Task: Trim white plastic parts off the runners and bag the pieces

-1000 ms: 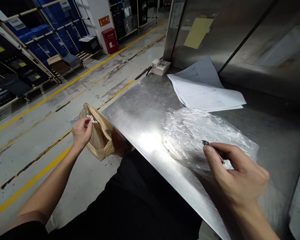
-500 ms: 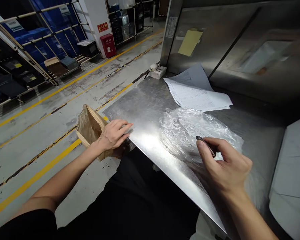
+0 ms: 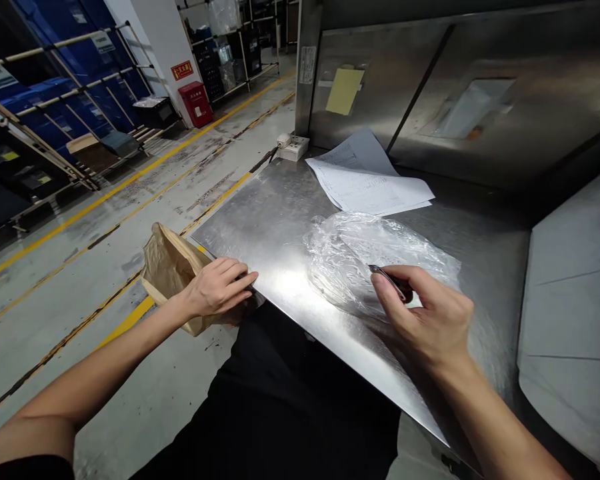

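— What do our hands have?
— Our right hand (image 3: 430, 323) is clamped on a small, dark metal tool (image 3: 399, 287), thumb against fingers, above the near right part of a crumpled, clear plastic bag (image 3: 343, 250). We can't tell whether the tip touches it. Our left hand (image 3: 217, 287) is at the left edge of a flat, silvery metal table (image 3: 250, 223), fingers stretched out; we see nothing in them, though the palm is hidden.
— How do we handle the tool well?
— We'd judge a light, steady pinch best, tip lifted, since the thin plastic bag could snag.
— What else is around us?
— A tan, open-mouthed paper bag (image 3: 165, 263) stands beyond the left table edge. Curled, white printed papers (image 3: 373, 177) lie just beyond the plastic bag, and a white, boxy power strip (image 3: 293, 148) sits at the far left corner.
— Anything in our way?
— Our left hand hides part of the paper bag, and the plastic bag covers much of the table's middle.
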{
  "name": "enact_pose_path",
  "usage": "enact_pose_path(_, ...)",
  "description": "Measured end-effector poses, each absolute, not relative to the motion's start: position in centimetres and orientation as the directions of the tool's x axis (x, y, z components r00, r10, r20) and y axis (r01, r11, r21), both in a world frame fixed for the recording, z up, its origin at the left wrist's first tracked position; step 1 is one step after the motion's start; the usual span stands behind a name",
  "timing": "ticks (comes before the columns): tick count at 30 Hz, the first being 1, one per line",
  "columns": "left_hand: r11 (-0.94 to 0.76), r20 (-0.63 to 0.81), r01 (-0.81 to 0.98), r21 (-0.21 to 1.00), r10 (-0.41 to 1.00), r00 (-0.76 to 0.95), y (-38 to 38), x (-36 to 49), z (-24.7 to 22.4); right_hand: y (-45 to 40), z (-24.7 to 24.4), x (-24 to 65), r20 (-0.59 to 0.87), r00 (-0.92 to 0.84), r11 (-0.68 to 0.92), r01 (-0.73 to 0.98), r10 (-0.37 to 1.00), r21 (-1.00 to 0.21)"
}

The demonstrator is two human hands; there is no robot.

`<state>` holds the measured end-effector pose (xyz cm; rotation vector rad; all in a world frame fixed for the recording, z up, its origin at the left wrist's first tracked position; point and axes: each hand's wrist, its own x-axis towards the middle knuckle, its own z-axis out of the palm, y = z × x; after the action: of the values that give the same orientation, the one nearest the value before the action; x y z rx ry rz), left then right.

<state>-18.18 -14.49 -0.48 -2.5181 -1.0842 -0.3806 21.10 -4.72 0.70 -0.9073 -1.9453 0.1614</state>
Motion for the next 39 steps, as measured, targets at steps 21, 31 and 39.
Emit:
enact_pose_path(21,-0.670,0.524,0.679,-0.300,0.478,0.704,-2.3,-3.2,3.4,-4.2,1.2,21.1,0.689,0.114,0.592,0.424,0.716,-0.685)
enact_pose_path(31,-0.645,0.618,0.689,-0.330,0.404,0.674,1.3,-2.1,6.9,-3.9,0.5,20.5,0.653,0.023,0.595,0.388,0.757,-0.704)
enact_pose_path(39,-0.859,0.848,0.467,-0.212,0.076,0.525,1.6,8.1,19.0,-3.4,0.4,20.0,0.632,-0.003,0.545,0.508,0.775,-0.667)
